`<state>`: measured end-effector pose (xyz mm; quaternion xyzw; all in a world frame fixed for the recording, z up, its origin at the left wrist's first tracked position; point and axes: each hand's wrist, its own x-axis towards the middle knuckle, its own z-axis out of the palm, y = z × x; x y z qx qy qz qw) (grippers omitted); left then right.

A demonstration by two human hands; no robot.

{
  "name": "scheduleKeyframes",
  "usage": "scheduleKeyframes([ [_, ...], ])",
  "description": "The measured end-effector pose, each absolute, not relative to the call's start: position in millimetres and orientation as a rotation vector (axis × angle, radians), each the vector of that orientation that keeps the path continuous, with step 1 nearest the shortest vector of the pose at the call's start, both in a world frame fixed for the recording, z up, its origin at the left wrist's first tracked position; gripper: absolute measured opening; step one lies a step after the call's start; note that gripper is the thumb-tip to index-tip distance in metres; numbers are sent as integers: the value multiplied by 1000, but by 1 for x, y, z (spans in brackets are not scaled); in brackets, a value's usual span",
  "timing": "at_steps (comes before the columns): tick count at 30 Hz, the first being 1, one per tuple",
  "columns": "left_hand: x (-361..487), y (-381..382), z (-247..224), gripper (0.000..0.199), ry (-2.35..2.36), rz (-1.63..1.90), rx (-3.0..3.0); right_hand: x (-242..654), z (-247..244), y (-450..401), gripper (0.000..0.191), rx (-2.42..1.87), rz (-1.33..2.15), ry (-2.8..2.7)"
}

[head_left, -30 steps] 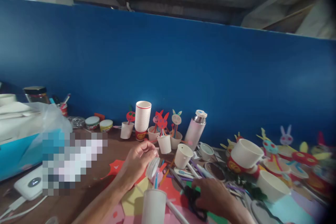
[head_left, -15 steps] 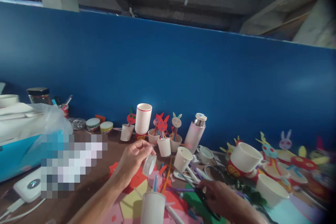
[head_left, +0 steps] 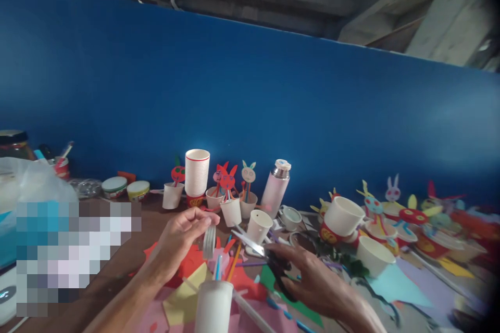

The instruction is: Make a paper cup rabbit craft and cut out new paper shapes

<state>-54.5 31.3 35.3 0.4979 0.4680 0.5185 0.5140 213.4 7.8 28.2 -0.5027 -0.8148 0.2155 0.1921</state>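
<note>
1. L hand (head_left: pixel 183 234) is low in the pic, a bit left of the mid. Its thumb and finger pinch a white ring, prob. a tape roll (head_left: pixel 209 243). Can't tell if a loose end is pulled out; it's too small to see.
2. R hand (head_left: pixel 312 276) is at the lower right of mid. It grips the scissors (head_left: pixel 258 250) by the black handles. The tips point to the upper left and don't touch the tape roll. Blades look a bit apart, but it's blurry.
3. Step now, I think: getting tape and scissors set for a snip. No cut bit of tape shows.
4. Next move calls for a bit of tape held out tight by L hand, then the blades brought across it, w/ finger ends out of the way.
5. White cup (head_left: pixel 214 309) stands up at bottom mid, w/ blue straws (head_left: pixel 217 270) poking out. No hand is on it. It could get bumped b/c it's near both arms.
6. Red paper (head_left: pixel 191 265) and yellow paper (head_left: pixel 185 294) lie left of the cup. A cup w/ a little hole (head_left: pixel 261 225) is just past the scissor tips.
</note>
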Motion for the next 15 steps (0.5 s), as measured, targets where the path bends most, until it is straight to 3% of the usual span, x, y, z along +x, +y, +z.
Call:
scheduleKeyframes([
  [15, -46, 30, 26, 19, 1049, 1152, 1310, 203, 40, -1, 48, -1363, 440, -2468],
])
